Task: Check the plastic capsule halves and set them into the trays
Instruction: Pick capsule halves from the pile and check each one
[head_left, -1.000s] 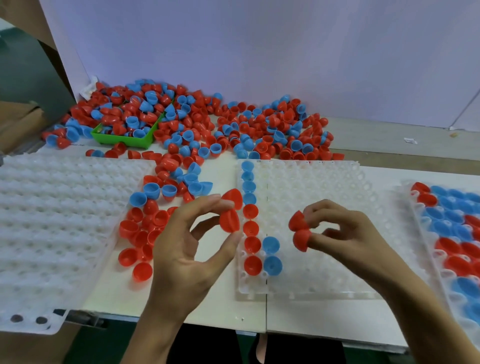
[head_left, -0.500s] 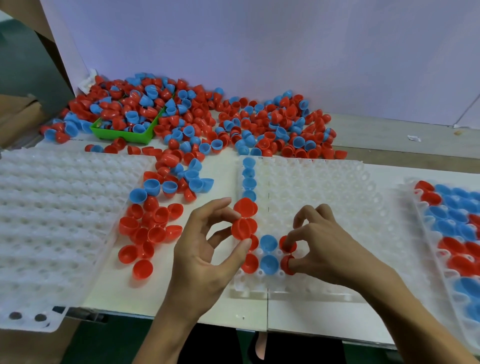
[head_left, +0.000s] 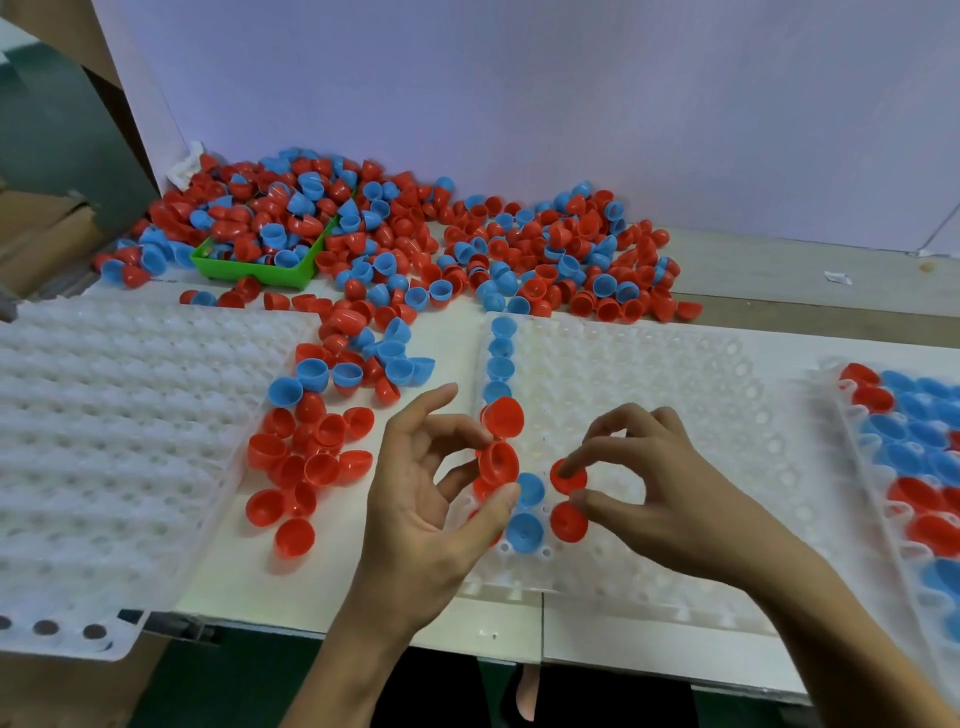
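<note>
**Two red halves go into the third column while two more wait in the left hand**

The right hand (head_left: 670, 499) is at the middle tray (head_left: 675, 415); its forefinger rests on one red half (head_left: 567, 475) and its thumb on a second red half (head_left: 569, 522) just nearer the person, both in pockets of the third column, beside two blue halves (head_left: 527, 512) in the second; the fingers are curved round the pieces rather than spread, and I judge they are seating them. The left hand (head_left: 431, 499) hovers over the tray's near left corner and pinches two more red halves (head_left: 500, 441), one above the other, between thumb and fingertips; the upper shows its dome, the lower its hollow, probably turned so for checking the inside and kept ready for the next pockets. The first column is filled, blue at the far end, red nearer, partly hidden by the left hand.

Loose red and blue halves (head_left: 311, 452) lie just left of the tray, within easy reach; a larger heap (head_left: 467, 244) spreads along the back, over and around a green bin (head_left: 260, 270). An unfilled white tray (head_left: 104, 441) lies to the left, overhanging the table edge; a tray of mixed red and blue (head_left: 852, 395) sits at the right. The white worktop (head_left: 332, 582) backs onto a pale lilac wall (head_left: 519, 104); cardboard (head_left: 31, 234) shows at the far left.
</note>
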